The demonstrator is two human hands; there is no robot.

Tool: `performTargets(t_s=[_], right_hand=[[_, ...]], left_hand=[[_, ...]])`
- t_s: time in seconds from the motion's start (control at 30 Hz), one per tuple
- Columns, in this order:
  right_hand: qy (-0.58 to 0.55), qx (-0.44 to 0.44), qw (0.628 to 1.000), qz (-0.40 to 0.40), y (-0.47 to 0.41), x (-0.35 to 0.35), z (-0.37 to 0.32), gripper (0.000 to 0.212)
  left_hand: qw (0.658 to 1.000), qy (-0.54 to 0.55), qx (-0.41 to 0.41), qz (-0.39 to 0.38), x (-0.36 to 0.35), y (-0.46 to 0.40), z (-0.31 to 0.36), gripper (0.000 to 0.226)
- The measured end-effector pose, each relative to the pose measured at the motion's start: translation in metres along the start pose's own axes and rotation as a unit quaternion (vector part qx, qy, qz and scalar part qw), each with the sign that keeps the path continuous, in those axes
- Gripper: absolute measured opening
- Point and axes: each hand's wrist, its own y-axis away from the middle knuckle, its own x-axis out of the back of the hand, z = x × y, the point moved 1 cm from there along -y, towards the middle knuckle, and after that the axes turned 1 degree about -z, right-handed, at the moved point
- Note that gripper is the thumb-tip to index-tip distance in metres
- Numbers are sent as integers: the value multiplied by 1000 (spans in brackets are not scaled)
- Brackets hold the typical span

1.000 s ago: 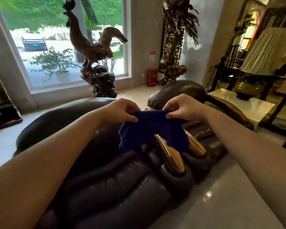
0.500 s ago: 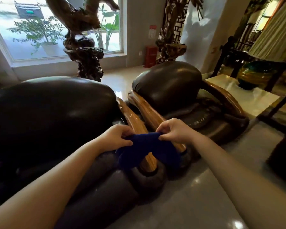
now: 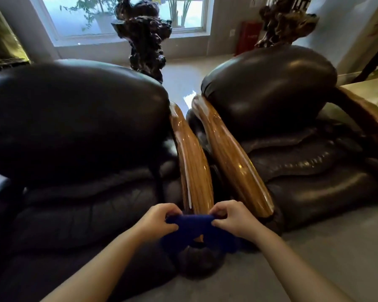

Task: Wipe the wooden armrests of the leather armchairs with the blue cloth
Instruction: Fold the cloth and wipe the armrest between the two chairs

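Two dark leather armchairs face me, the left armchair [image 3: 74, 131] and the right armchair [image 3: 292, 136]. Between them run two glossy wooden armrests: the left chair's armrest [image 3: 194, 166] and the right chair's armrest [image 3: 234, 162]. A third wooden armrest [image 3: 367, 118] curves at the far right. My left hand [image 3: 159, 221] and my right hand [image 3: 231, 219] each pinch one end of the blue cloth [image 3: 192, 227]. The cloth is stretched between them over the front end of the left chair's armrest and hangs down, hiding that tip.
A dark carved wood sculpture [image 3: 146, 35] stands behind the gap between the chairs, before a window [image 3: 118, 14]. Another carving [image 3: 286, 18] and a red box [image 3: 249, 40] stand at the back right. A pale table top [image 3: 367, 92] lies at the right; grey floor [image 3: 314, 258] in front.
My view has tilted down and moved in closer to the chairs. Both hands, still holding the cloth, have come down to the front end of the left chair's armrest.
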Motion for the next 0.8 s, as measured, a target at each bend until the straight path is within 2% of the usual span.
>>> performTargets(t_s=[0.33, 0.67, 0.73, 0.8], right_hand=[[16, 3, 998, -65, -116, -45, 122, 19], [28, 5, 999, -44, -185, -43, 147, 20], [48, 6, 998, 29, -191, -47, 150, 26], [106, 40, 974, 196, -186, -61, 159, 40]], left_hand=[[991, 69, 107, 30, -84, -110, -90, 28], [991, 69, 100, 60, -81, -176, -115, 28], [986, 27, 71, 149, -86, -180, -115, 33], [944, -28, 29, 326, -103, -175, -117, 49]])
